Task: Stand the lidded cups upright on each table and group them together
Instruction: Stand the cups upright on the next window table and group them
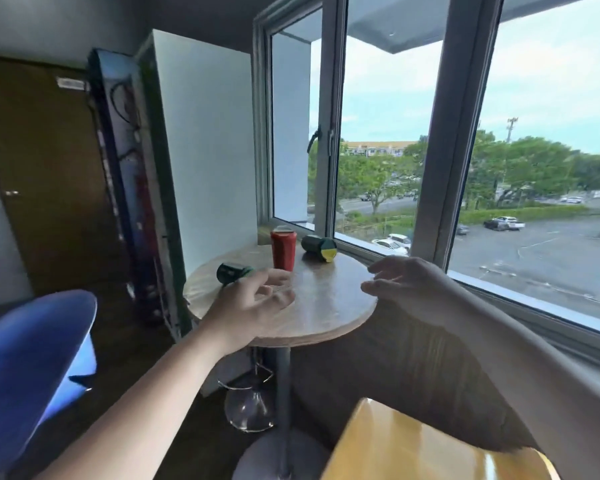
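Observation:
A round wooden table point(326, 306) stands by the window. On it a red lidded cup point(283, 250) stands upright near the far edge. A dark green cup with a yellow base point(319, 247) lies on its side to the right of the red one. Another green cup point(232, 272) lies on its side at the table's left, partly hidden by my fingers. My left hand point(257, 303) hovers open just in front of that cup, holding nothing. My right hand point(406, 282) floats open over the table's right edge, empty.
A blue chair seat point(32, 358) is at lower left and a yellow wooden seat point(413, 445) at lower right. The window sill point(378, 251) runs behind the table. A tall dark cabinet point(129, 174) stands left of it. A chrome stool base point(250, 407) sits under the table.

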`<state>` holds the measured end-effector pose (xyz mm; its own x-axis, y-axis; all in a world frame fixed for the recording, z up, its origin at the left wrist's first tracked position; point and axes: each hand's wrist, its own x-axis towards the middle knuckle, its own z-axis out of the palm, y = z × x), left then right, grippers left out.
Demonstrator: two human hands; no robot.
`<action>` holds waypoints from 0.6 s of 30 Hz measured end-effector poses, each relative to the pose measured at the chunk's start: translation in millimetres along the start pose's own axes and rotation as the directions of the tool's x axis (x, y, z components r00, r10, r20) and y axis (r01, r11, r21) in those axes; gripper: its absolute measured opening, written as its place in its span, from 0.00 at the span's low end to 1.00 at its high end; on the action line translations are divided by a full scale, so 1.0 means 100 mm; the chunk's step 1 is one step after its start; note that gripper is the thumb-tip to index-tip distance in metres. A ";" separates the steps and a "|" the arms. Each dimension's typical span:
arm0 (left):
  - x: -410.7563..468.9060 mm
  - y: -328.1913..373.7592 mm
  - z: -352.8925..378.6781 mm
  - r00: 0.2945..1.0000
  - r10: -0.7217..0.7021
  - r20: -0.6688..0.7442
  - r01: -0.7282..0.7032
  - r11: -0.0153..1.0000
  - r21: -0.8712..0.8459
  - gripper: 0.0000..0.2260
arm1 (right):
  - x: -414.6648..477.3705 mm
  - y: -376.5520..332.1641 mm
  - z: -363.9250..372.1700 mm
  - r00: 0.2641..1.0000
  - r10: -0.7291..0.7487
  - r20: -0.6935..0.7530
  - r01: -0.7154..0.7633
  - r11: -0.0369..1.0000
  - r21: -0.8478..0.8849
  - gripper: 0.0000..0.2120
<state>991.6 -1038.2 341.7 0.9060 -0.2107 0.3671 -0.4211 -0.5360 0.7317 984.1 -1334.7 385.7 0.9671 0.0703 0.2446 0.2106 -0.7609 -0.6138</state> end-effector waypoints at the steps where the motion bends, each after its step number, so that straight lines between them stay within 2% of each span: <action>1: 0.10 -0.12 -0.06 1.000 -0.020 -0.018 0.020 1.000 0.006 0.25 | 0.17 0.00 0.06 1.000 0.005 0.014 -0.005 1.000 0.005 0.24; 4: 0.38 -0.45 -0.24 0.995 -0.081 -0.057 0.081 0.997 -0.013 0.27 | 0.64 -0.01 0.21 0.998 0.013 0.056 -0.012 1.000 -0.004 0.23; 10: 1.07 -1.15 -0.62 0.986 -0.146 -0.075 0.149 0.988 0.033 0.16 | 1.64 -0.15 0.64 0.998 0.012 0.063 -0.009 0.999 -0.046 0.19; 13: 1.48 -1.50 -0.78 0.992 -0.128 0.001 0.127 0.988 0.083 0.16 | 2.11 -0.23 0.92 0.999 0.012 0.044 -0.009 0.998 -0.056 0.11; 16: 1.89 -1.88 -0.89 0.988 -0.101 0.118 0.083 0.986 0.147 0.17 | 2.57 -0.30 1.21 0.999 0.019 0.034 -0.015 0.995 -0.096 0.16; 18: 2.15 -2.11 -0.95 0.969 -0.082 0.235 0.023 0.969 0.245 0.20 | 2.90 -0.30 1.38 0.999 0.038 0.017 -0.036 0.992 -0.124 0.07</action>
<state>1271.1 -893.1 320.9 0.9220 -0.3523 0.1606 -0.3773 -0.7245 0.5768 1278.4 -1202.5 371.4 0.9767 0.0522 0.2082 0.1566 -0.8369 -0.5245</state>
